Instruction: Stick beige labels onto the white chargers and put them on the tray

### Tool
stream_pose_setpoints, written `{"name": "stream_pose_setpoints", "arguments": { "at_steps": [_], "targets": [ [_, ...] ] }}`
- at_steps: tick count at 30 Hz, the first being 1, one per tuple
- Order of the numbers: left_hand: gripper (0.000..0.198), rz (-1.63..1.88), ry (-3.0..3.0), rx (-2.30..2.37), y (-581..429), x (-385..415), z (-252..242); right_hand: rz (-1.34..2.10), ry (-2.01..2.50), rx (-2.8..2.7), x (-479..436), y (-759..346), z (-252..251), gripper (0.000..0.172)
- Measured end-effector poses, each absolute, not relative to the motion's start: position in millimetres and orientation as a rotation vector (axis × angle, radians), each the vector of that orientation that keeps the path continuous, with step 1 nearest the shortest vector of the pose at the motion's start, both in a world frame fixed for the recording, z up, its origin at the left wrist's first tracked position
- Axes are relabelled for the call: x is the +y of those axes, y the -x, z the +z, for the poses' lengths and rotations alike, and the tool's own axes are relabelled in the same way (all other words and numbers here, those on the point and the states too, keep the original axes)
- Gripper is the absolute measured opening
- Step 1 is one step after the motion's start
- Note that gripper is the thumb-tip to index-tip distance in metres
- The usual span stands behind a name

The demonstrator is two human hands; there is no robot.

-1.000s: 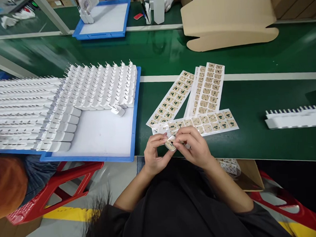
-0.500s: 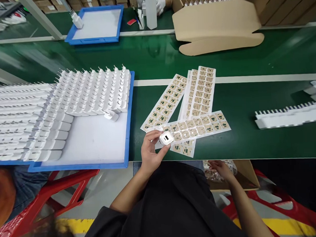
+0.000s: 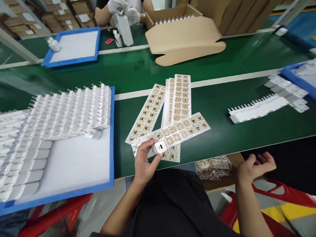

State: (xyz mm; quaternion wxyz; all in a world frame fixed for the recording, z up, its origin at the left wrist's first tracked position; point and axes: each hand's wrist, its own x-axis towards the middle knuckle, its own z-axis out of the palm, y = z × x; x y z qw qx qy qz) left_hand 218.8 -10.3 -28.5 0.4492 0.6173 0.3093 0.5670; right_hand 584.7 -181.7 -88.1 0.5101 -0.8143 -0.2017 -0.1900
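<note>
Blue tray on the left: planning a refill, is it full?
Partly full: white chargers cover far and left areas of the blue tray; near-right floor bare.

A glossy white plastic charger (image 3: 160, 146) lies over paper label sheets (image 3: 171, 132) on a matt green belt (image 3: 227, 136).

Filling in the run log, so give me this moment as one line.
left hand: holds white charger | right hand: open, empty, off the belt | sticker sheets: fanned on green belt

Tray (image 3: 112, 135) lies left of label sheets (image 3: 177, 99); charger row (image 3: 255, 108) right; box (image 3: 185, 39) behind.
</note>
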Motion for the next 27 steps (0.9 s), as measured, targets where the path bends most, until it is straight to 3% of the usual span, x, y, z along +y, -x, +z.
{"name": "stream_pose_setpoints", "arguments": {
  "at_steps": [2, 4, 5, 8, 11, 17, 21, 24, 27],
  "targets": [
    [0.041, 1.316, -1.569, 0.773, -221, -13, -29, -0.447, 1.800, -0.608, -176, -568, -52, 0.037],
    [0.042, 1.197, -1.643, 0.805, -221, -17, -30, -0.158, 1.697, -0.979, -162, -534, -13, 0.024],
    [0.042, 1.133, -1.693, 0.824, -222, -18, -31, 0.069, 1.648, -1.238, -153, -515, 3, 0.026],
    [0.045, 1.013, -1.877, 0.796, -223, -20, -35, 0.526, 1.396, -1.815, -119, -464, 28, 0.062],
    [0.043, 1.015, -2.029, 0.729, -227, -23, -36, 0.657, 1.276, -1.869, -99, -437, 23, 0.064],
    [0.049, 1.016, -2.045, 0.670, -233, -30, -33, 0.638, 1.283, -1.715, -109, -442, 5, 0.043],
    [0.048, 1.008, -2.024, 0.682, -228, -20, -33, 0.410, 1.560, -1.330, -130, -507, -5, 0.037],
    [0.037, 1.018, -2.077, 0.768, -220, -6, -32, 0.099, 1.712, -0.792, -148, -581, -15, 0.046],
    [0.028, 1.052, -2.166, 0.867, -212, 7, -31, -0.049, 1.763, -0.630, -162, -643, -23, 0.053]
  ]
}}
